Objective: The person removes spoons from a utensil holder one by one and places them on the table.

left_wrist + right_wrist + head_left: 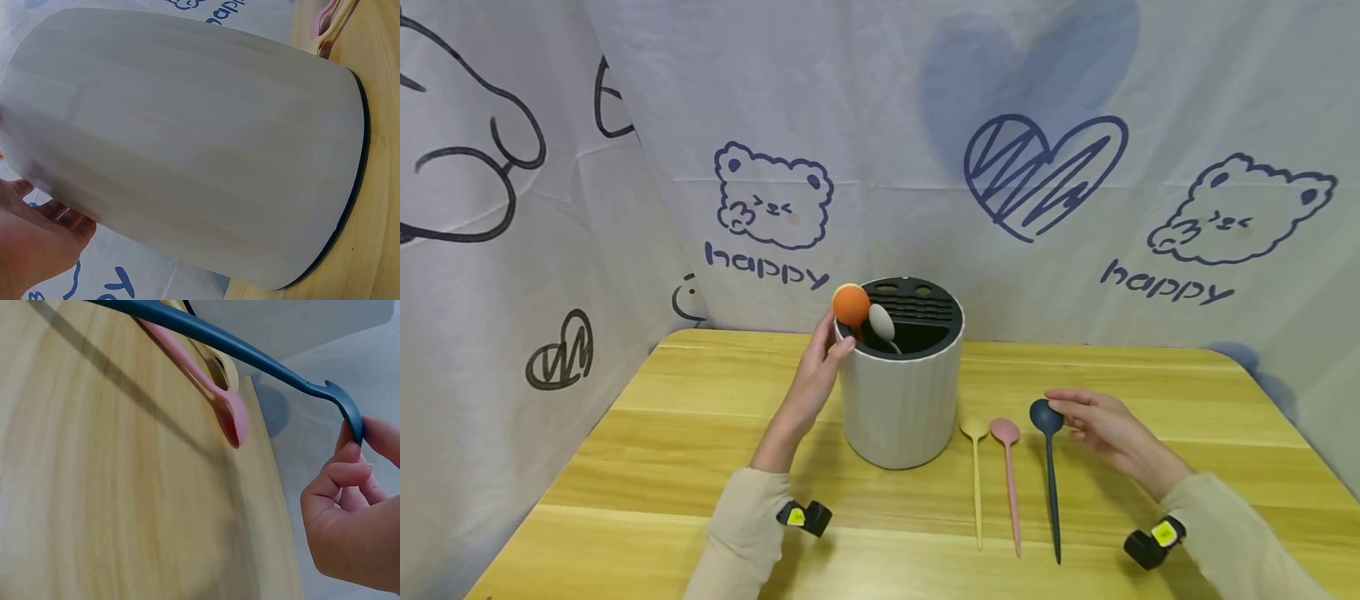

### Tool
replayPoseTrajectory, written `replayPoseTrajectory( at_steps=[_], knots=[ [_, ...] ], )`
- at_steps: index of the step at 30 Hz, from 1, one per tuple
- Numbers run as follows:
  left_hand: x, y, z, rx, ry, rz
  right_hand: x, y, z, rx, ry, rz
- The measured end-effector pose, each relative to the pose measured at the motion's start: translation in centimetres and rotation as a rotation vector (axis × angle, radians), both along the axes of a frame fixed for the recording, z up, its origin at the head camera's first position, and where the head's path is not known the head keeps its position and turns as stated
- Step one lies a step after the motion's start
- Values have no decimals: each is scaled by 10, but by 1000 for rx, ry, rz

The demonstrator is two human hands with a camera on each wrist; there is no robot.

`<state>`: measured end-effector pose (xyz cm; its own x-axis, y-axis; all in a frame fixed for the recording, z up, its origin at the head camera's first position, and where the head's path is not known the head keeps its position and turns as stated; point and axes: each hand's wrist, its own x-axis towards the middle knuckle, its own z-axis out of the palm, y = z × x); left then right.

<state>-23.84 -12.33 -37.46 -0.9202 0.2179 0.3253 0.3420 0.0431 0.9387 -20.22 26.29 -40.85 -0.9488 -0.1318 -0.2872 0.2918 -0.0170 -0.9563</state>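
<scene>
Because it looks rigid, the pale holder [898,408] likely stands steady, best held around its wall, where the left hand [808,379] rests, fingers relaxed. Right of the holder, the slender dark blue spoon [1052,479], probably light and stiff, is pinched at its bowl by the right hand [1108,435]. Nearer the holder lie the smaller pink spoon [1011,483] and yellow spoon [977,483].

White spoon [882,322] partly hidden inside container [901,408]
</scene>
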Motion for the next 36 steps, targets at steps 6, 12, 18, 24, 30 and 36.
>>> replayPoseTrajectory(
  at_steps=[6,12,18,24,30,36],
  knots=[
    [1,0,0,-16,-8,11,-1,6,-8,12,-1,22],
    [0,0,0,-18,-10,17,-1,9,-16,4,4,74],
    [0,1,0,-4,-9,8,-2,9,-21,-7,0,84],
    [0,1,0,-5,-9,4,-3,10,-25,52,-6,69],
    [1,1,1,8,5,-2,-3,7,-26,151,-3,67],
    [1,1,1,17,12,-11,-4,3,-27,203,3,70]
  ],
)
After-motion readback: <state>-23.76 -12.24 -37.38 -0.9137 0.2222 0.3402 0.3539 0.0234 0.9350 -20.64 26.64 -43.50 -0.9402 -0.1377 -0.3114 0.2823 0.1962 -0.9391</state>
